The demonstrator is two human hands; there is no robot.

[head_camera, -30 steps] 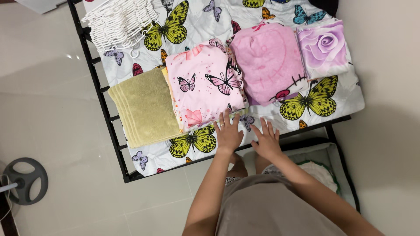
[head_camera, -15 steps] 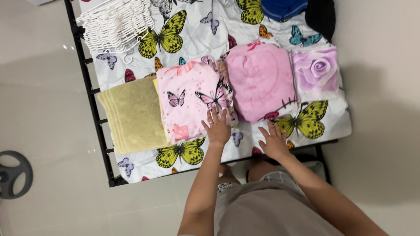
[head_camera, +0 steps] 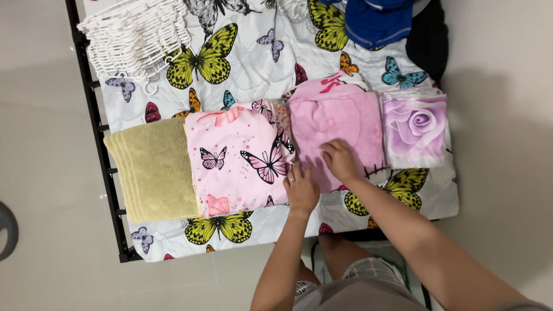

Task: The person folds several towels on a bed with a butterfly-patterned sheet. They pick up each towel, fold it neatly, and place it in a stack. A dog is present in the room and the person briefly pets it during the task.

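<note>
Both hands are now lying farther up the bed than a moment ago, off the bare butterfly sheet [head_camera: 230, 52] and onto the folded piles. Taking the pink fleece blanket [head_camera: 337, 118] as the landmark: the right hand [head_camera: 341, 161] is resting flat on its near half, fingers loosely spread and curled slightly, pressing the cloth rather than gripping it. The left hand [head_camera: 302, 187] is lying open, palm down, at the blanket's near left corner, its fingers reaching over the seam where the blanket is meeting the pink butterfly-print cloth [head_camera: 236, 158]; a ring is showing on one finger. Neither hand is closing around anything.

Just left of the blanket, that butterfly-print cloth is sitting folded and touching it. Farther left again, beyond the print cloth, a folded yellow-green towel [head_camera: 155, 170] is lying by the black bed frame [head_camera: 101, 144]. Just right of the blanket, touching its edge, a folded cloth with a purple rose print [head_camera: 416, 129] is lying flat. Beyond the blanket's far edge, blue clothing [head_camera: 377, 20] and a dark garment [head_camera: 429, 37] are lying at the top of the sheet. Well away to the far left, a stack of white plastic hangers [head_camera: 135, 34] is resting at the sheet's corner.
</note>
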